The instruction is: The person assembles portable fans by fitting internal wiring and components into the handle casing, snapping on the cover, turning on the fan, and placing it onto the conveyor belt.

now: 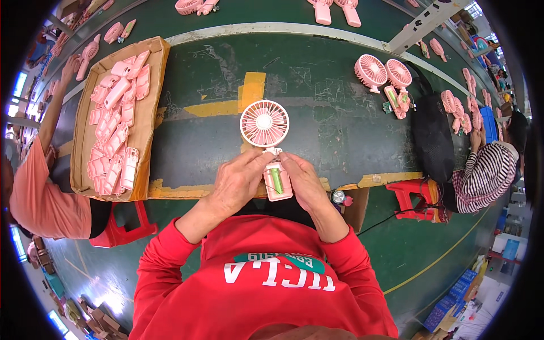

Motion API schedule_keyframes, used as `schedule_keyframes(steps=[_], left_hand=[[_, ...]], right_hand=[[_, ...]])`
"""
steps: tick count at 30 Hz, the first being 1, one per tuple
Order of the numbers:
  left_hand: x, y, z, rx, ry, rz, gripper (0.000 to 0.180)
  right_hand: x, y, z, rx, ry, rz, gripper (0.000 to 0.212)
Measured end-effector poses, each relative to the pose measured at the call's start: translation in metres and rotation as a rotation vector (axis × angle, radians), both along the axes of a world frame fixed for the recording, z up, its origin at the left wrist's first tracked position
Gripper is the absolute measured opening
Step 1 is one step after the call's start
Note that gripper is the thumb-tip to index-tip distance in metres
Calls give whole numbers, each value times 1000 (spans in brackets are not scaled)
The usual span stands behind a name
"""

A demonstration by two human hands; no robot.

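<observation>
Close to the table's front edge I hold a small pink handheld fan [264, 123] between both hands, its round grille pointing away from me. My left hand [239, 177] pinches the neck just below the grille from the left side. On the other side, my right hand [306, 180] has its fingers closed round the neck and the upper handle. The handle is uncovered toward me, and a green battery [276, 180] lies inside its pink shell. Small parts at the neck are partly covered by my fingertips.
A cardboard tray [157, 96] of pink handle covers [116, 133] stands at the left. Several pink fans [372, 71] lie at the right, near a black bag [433, 133]. Beyond a metal rail are more fans. Co-workers sit at both sides, near red stools [411, 195].
</observation>
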State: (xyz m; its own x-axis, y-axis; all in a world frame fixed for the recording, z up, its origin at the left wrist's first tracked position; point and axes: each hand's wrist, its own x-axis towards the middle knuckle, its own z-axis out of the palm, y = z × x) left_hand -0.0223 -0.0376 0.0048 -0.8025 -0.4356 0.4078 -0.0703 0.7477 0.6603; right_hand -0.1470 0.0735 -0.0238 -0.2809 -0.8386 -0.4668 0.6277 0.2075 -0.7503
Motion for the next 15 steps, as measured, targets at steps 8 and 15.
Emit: schedule_keyframes(steps=[8, 15], left_hand=[[-1, -1, 8, -88, -146, -77, 28], [-6, -4, 20, -58, -234, -125, 23]], right_hand=[[0, 6, 2, -156, 154, 124, 30], [1, 6, 0, -116, 151, 111, 30]])
